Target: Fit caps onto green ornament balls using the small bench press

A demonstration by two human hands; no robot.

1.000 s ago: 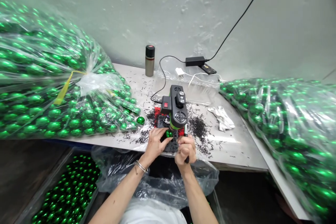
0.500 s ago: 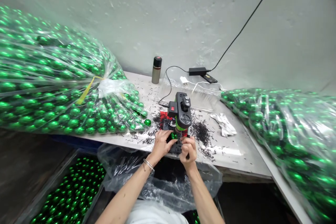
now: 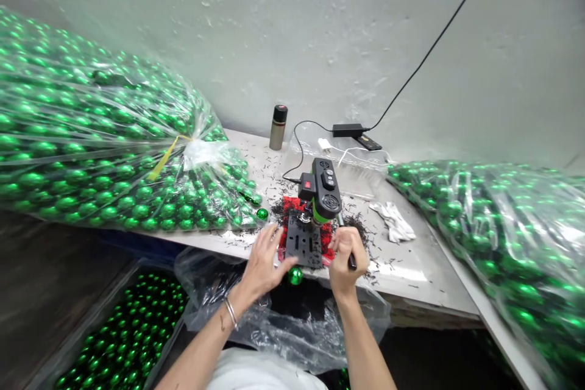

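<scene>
My right hand [image 3: 348, 261] is wrapped round the black-ended lever [image 3: 351, 261] of a small bench drill press [image 3: 326, 189], on its right side. My left hand [image 3: 263, 262] is open, fingers spread, to the left of the slotted black base plate [image 3: 299, 241]. A shiny green ball [image 3: 295, 275] is just past the plate's front edge, close to my left thumb; whether the thumb touches it I cannot tell. Another green ball [image 3: 262, 214] lies on the table beyond my left fingertips. Red material [image 3: 292, 202] shows under the base plate.
A clear bag of green balls [image 3: 114, 189] fills the left side, another bag [image 3: 512, 231] the right. An open plastic bag [image 3: 292, 332] hangs below the table edge. Black shavings surround the press. Behind are a flask [image 3: 278, 128] and power adapter [image 3: 347, 130]; white gloves [image 3: 393, 222] lie right.
My left hand has let go of the green ball and moved left, its fingers spreading. The ball has come off the plate toward me. My right hand has moved right with the lever.
</scene>
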